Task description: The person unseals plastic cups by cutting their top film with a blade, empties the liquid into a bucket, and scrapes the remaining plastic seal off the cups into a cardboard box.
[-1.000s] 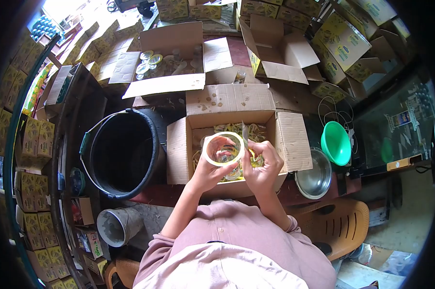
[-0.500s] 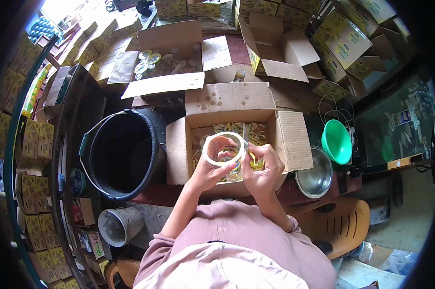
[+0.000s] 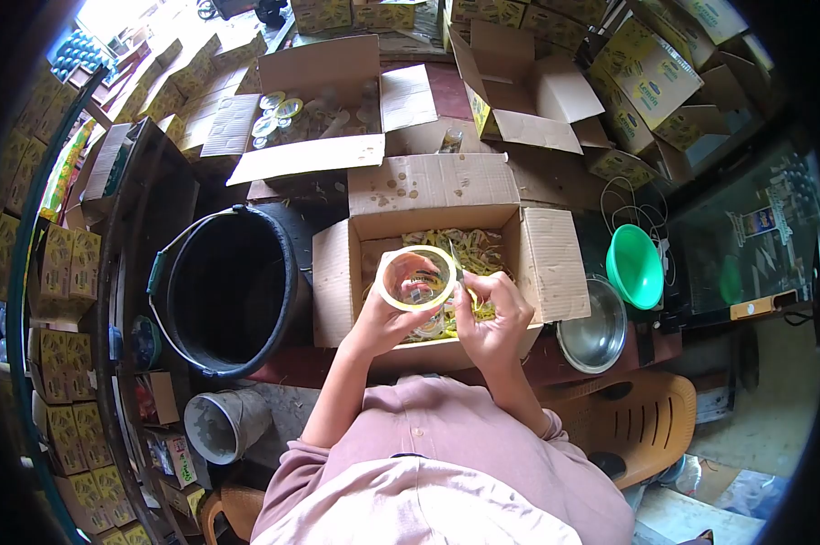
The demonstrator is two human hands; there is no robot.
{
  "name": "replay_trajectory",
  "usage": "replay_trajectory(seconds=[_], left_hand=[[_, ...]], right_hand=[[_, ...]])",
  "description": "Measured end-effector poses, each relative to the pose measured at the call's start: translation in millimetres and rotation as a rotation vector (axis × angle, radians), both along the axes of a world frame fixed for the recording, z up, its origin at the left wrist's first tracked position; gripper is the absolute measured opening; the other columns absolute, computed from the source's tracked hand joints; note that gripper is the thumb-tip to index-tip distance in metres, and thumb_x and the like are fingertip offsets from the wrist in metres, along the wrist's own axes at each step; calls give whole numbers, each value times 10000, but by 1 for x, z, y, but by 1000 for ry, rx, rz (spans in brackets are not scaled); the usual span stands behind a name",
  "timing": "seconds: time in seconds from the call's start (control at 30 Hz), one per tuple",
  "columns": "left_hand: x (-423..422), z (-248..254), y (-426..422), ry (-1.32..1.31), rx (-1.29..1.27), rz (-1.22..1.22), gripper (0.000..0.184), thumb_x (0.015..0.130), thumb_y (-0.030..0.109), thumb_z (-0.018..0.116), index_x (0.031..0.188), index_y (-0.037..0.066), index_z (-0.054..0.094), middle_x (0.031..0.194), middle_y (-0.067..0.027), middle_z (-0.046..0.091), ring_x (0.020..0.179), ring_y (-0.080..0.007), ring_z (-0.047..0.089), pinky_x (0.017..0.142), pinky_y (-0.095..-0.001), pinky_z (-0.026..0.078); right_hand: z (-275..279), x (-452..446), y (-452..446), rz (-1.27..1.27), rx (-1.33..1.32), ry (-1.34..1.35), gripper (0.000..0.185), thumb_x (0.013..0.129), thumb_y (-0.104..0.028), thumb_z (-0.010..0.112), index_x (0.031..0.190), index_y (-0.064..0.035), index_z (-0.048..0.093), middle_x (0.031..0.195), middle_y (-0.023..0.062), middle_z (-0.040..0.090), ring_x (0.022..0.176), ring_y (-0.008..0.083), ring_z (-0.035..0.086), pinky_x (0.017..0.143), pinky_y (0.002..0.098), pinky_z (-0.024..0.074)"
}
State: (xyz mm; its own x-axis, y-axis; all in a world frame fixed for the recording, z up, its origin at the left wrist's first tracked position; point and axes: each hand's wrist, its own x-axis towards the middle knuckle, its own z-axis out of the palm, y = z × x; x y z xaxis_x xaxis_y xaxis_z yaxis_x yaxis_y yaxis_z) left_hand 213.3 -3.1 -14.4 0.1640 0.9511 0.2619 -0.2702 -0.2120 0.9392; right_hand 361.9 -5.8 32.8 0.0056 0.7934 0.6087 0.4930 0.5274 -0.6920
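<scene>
My left hand (image 3: 381,320) is closed around a wide cream-rimmed ring that looks like a tape roll (image 3: 390,265); its fingers show through the opening. My right hand (image 3: 493,318) pinches thumb and forefinger at the ring's right edge. A thin, pale, blade-like strip (image 3: 454,252) rises from that pinch; whether it is a knife or a tape end I cannot tell. Both hands are above an open cardboard box (image 3: 435,221). Inside the box lie many crumpled yellow-green printed pieces (image 3: 472,247), partly hidden by the hands.
On the left stands a large black bucket (image 3: 292,300), with a grey bucket (image 3: 255,420) below. A green bowl (image 3: 635,268) and a steel bowl (image 3: 569,338) are at right. Behind are a box of lidded jars (image 3: 310,156), another open box (image 3: 519,82) and a small glass (image 3: 451,141).
The ring has shifted slightly left and tilted a little. The pale strip by my right fingers has tipped left. More of the yellow-green pieces show in the box.
</scene>
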Motion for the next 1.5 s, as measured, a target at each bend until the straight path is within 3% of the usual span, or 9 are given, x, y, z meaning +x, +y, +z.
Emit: replay_trajectory(seconds=[0.2,0.97,1.07,1.17,1.3,1.33,1.5], left_hand=[[2,2,0,114,63,-38,595,669,-8,690,1175,30,378,1068,-77,427,1050,-179,475,851,-308,438],[0,10,1,15,1,-249,653,604,107,762,1149,27,410,1079,-75,456,1044,-178,480,902,-317,396],[8,5,-2,-155,-47,-138,685,590,121,794,1153,34,413,1082,-71,454,1055,-172,470,891,-319,411],[9,-4,-2,-106,-24,-24,719,587,135,809,1169,39,397,1094,-70,453,1070,-168,459,878,-318,429],[5,-2,2,-52,6,-57,666,664,70,737,1214,36,362,1138,-93,436,1095,-178,438,897,-325,423],[5,-5,4,-94,35,-80,609,719,34,665,1237,34,343,1153,-100,430,1108,-187,429,914,-334,407],[8,2,-1,-109,-39,-61,583,755,20,609,1259,36,315,1155,-99,431,1113,-195,426,919,-338,398]], right_hand=[[11,2,4,16,-35,27,152,664,57,617,803,-2,601,621,70,517,527,136,476,499,256,382],[12,14,5,111,-115,78,140,638,70,627,753,3,581,625,74,521,560,137,500,526,241,386],[15,9,3,66,-105,57,135,642,61,627,757,2,588,626,73,525,560,142,503,526,245,390],[14,7,3,34,-65,61,132,650,51,627,769,2,597,631,74,535,559,144,506,524,251,395],[9,8,2,7,-48,58,140,665,36,634,797,-6,611,640,74,546,545,140,504,510,254,401],[9,8,2,5,-38,53,151,667,35,634,809,-12,616,639,73,544,532,138,500,500,255,402],[4,5,-2,-23,-8,42,165,669,30,636,824,-21,619,647,71,550,515,135,496,486,258,404]])
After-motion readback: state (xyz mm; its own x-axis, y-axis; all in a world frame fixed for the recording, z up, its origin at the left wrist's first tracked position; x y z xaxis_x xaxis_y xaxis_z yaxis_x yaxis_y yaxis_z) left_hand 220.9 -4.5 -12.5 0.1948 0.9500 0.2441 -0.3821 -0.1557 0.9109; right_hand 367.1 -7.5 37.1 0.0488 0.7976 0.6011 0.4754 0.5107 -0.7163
